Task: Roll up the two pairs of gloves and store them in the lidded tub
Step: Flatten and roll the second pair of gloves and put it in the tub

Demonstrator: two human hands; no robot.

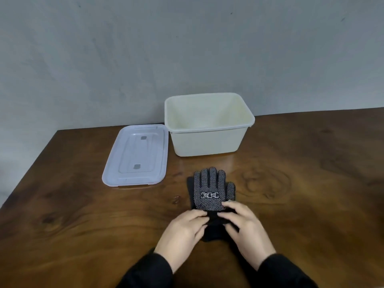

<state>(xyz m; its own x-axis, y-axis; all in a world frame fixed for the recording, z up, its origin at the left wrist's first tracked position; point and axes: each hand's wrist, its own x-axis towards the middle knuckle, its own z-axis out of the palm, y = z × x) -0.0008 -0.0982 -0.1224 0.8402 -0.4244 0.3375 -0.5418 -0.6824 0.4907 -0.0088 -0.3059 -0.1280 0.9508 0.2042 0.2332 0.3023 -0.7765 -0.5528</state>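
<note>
Glove (pixel 209 190) cuff buried under both hands at six o'clock; a second layer peeks out at nine, count unclear, logo too small to read. Sleeves (pixel 149 271) cut off by the bottom edge, table (pixel 83 215) cropped right and left

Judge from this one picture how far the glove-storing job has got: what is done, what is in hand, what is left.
Done: the lid is off, lying left of the open tub, whose visible inside looks empty. In hand: both hands, left hand and right hand, grip the cuff end of the black dotted gloves, seemingly starting the roll. Left: finishing it, tubbing it, a second pair (not visible), closing the lid.
</note>
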